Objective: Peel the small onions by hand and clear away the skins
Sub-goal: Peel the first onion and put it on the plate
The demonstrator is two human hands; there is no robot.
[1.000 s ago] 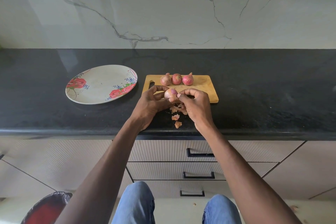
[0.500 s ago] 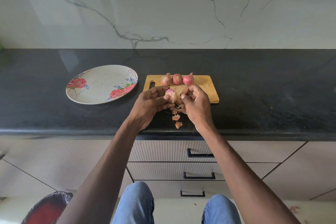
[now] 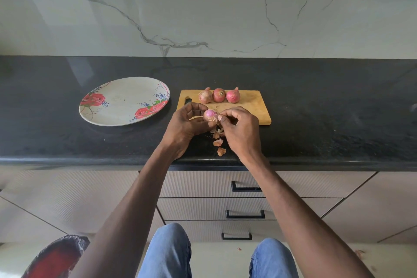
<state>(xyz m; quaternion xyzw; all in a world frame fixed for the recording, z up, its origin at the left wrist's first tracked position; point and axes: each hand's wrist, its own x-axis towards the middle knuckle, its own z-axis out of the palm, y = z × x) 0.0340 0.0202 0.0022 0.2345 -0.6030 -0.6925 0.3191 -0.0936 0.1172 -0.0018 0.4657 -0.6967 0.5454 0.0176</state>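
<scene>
Item 1: small half-peeled pinkish onion (image 3: 209, 115), held above the near edge of the rectangular light wooden chopping board (image 3: 252, 106). The left hand (image 3: 184, 123) grips it, fingers curled round it from the 9 o'clock side. The right hand (image 3: 239, 130) meets it from 3 o'clock, its fingers (image 3: 222, 117) pinching a flap of papery skin at the onion's side.

Item 2: three small unpeeled red onions (image 3: 218, 95), in a row touching or nearly touching one another along the board's far edge, at 12 o'clock from the hands.

Item 3: loose brown-orange onion skins (image 3: 218, 142), scattered on the black speckled stone worktop (image 3: 327, 119) at 6 o'clock from the held onion, between the two wrists and short of the worktop's front edge.

Item 4: round cream plate with red rose print (image 3: 121, 101), on the worktop at 9 o'clock from the board, just beside it and apart from it.

Item 5: beige ribbed drawers with black handles (image 3: 246, 213), beneath the worktop.

Item 6: white marble-patterned wall (image 3: 203, 7), behind the worktop at 12 o'clock.

Item 7: blue denim knees (image 3: 169, 253), at 6 o'clock at the frame's lower edge.
</scene>
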